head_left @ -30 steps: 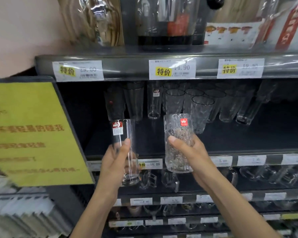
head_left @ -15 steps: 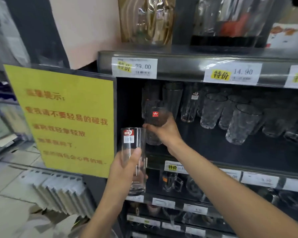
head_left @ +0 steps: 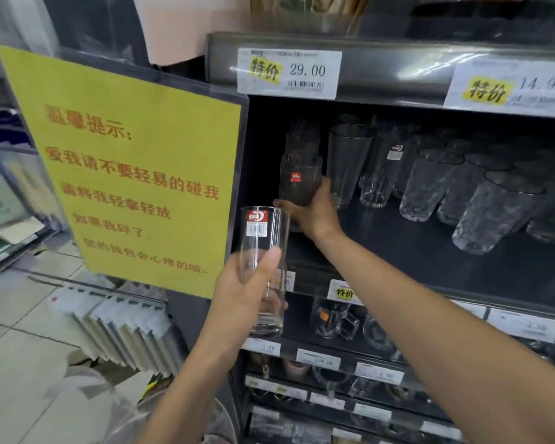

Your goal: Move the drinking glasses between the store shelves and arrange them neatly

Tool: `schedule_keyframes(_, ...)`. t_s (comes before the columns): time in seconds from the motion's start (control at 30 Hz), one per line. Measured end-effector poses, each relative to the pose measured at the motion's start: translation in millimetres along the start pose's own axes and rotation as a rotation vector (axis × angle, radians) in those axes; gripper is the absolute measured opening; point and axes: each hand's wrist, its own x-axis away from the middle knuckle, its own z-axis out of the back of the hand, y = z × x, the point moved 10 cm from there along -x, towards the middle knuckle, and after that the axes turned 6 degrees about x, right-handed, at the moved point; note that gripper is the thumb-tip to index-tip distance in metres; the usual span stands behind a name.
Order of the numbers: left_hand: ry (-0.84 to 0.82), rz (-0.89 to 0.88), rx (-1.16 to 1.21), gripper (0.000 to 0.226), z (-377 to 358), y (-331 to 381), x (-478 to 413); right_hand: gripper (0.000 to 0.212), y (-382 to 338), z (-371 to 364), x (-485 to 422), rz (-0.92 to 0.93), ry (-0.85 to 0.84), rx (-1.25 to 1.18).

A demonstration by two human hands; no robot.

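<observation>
Reaching into the left end of a dark store shelf, the right hand wraps its fingers round the lower part of a textured glass with a red sticker. The hand hides the base, so whether it touches the shelf cannot be told. 1 similar glass stands just behind it, and a smooth tumbler stands just beside it on the right. The left hand grips a tall clear glass upright in front of the shelf edge, near a yellow notice. To place well, the textured glass should probably go down flat, lined up with the one behind, without knocking the tumbler. Fingers should loosen only once the base sits level. The tall glass is best held clear of the shelf lip.
</observation>
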Motion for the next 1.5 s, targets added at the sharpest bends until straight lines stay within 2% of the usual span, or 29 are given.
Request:
schedule_keyframes(0.1,-0.005,0.007,-0.006,0.045,1.2,-1.9,-1.4,0.094,1.6,1.0,-2.8,0.007,0.018,0.046)
schedule_keyframes(0.33,0.025,0.026,-0.042,0.06,8.6,-11.3,-0.6,0.094,15.7,-0.9,-15.2,-0.014,0.08,0.038)
schedule_keyframes(0.6,0.026,0.033,-0.016,0.06,5.4,-13.6,-2.4,0.085,15.2,-2.8,-19.1,0.03,0.053,0.049)
schedule_keyframes(1.5,0.053,0.043,0.007,0.063,7.0,-19.7,9.5,0.097,25.2,-12.9,-29.0,-0.035,0.05,0.166)
